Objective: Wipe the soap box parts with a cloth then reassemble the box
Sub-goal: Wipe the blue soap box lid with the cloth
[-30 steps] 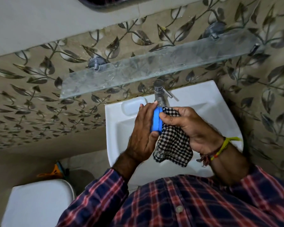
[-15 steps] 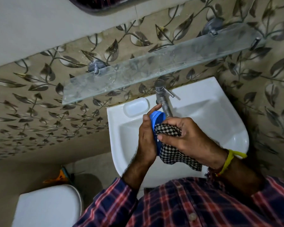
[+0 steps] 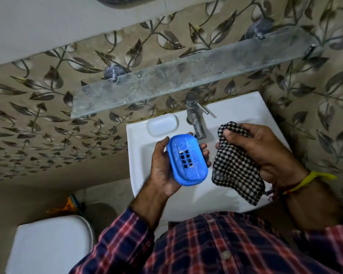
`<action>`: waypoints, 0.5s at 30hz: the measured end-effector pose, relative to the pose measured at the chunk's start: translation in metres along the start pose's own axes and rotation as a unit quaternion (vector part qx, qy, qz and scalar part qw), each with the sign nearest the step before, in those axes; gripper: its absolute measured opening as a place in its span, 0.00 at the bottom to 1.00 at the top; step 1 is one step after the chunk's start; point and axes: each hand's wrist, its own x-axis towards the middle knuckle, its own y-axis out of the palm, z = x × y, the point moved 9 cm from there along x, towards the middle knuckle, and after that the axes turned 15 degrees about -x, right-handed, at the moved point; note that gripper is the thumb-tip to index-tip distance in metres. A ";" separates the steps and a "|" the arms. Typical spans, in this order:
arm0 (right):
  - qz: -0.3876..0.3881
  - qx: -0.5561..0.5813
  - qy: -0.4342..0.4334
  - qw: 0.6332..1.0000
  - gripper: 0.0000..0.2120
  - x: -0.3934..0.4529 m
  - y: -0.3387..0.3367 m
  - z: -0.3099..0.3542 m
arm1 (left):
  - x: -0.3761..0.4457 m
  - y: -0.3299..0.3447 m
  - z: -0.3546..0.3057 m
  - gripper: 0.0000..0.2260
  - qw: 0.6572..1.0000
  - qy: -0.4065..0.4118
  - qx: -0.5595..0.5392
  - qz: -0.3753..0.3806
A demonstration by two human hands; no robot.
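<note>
My left hand (image 3: 162,167) holds a blue oval soap box part (image 3: 186,159) over the white sink (image 3: 139,139), its flat face turned up toward me with a small grid of drain holes in the middle. My right hand (image 3: 263,149) grips a bunched black-and-white checked cloth (image 3: 236,171) to the right of the blue part, a small gap apart from it. The cloth's loose end hangs down over the basin. No other soap box part is visible.
A steel tap (image 3: 196,117) stands at the back of the sink, just behind my hands. A moulded soap recess (image 3: 161,125) lies left of the tap. A glass shelf (image 3: 186,74) juts from the leaf-patterned wall above. A white toilet lid (image 3: 48,244) is at lower left.
The cloth was pressed against the blue part held on edge. Now my right hand has pulled the cloth away to the right, and my left hand has turned the part flat, face up.
</note>
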 end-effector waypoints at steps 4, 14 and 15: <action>0.067 -0.005 0.058 0.996 0.03 -0.002 0.008 -0.010 | -0.002 -0.002 -0.002 0.29 0.998 0.022 0.057 0.005; 0.099 0.107 0.039 0.989 0.19 0.007 0.017 0.002 | -0.005 -0.007 -0.036 0.27 0.981 0.146 0.124 0.003; 0.097 0.111 0.047 0.988 0.19 0.009 0.018 0.000 | -0.006 -0.005 -0.038 0.27 0.979 0.154 0.133 0.003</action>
